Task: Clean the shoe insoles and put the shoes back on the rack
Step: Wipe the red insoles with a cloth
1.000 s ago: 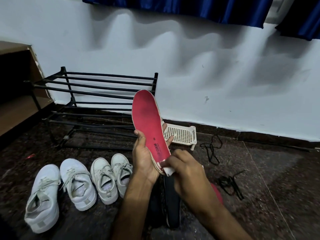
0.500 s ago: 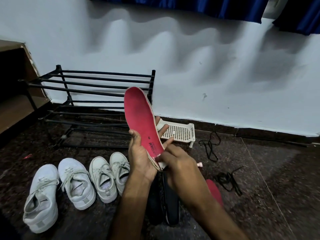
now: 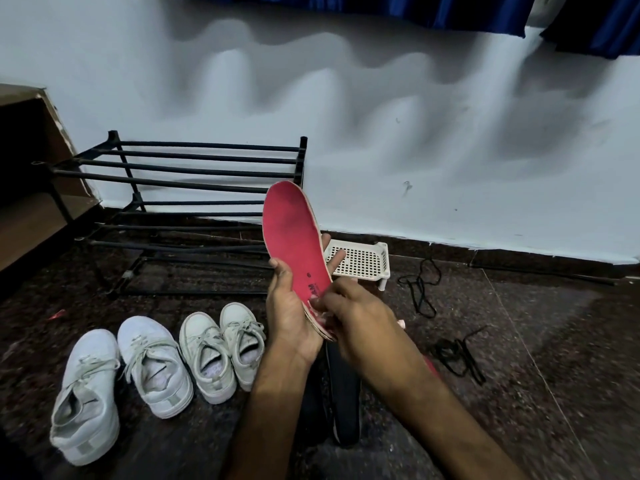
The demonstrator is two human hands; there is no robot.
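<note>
Insole [image 3: 292, 237] clamped in my left hand [image 3: 291, 317] | right hand [image 3: 360, 317] pinching its heel | shoes [image 3: 152, 362] left of grip, unracked | rack [image 3: 194, 188] beyond, bare | cleaning likely midway

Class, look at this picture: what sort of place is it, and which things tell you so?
Probably a room in a home, by the shoe storage: a shoe rack against a white wall, sneakers on a stone floor, curtains above.

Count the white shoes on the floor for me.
4, in a row left of the arms: far-left shoe, second shoe, third shoe, fourth shoe. More may hide behind the arms.
</note>
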